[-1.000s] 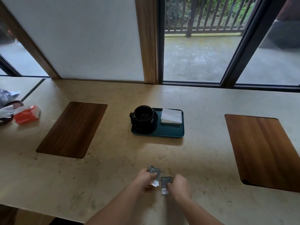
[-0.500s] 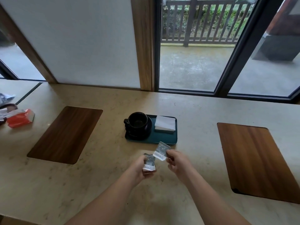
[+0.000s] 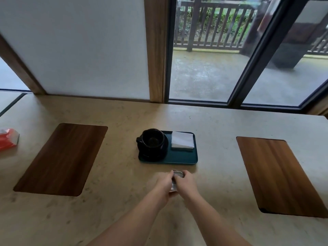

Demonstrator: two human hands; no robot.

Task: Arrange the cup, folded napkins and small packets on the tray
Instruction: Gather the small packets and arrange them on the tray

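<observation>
Just in front of the dark teal rectangular tray (image 3: 179, 158), both hands, left (image 3: 164, 183) and right (image 3: 185, 181), pinch the small silvery packets (image 3: 177, 174) together. The stacked packets may slip apart, or a hand may nudge the black ceramic cup (image 3: 152, 141) beside the white folded napkins (image 3: 182, 142).

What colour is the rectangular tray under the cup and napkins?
Dark teal tray, holding a black cup and white folded napkins; seen in the head view.
</observation>
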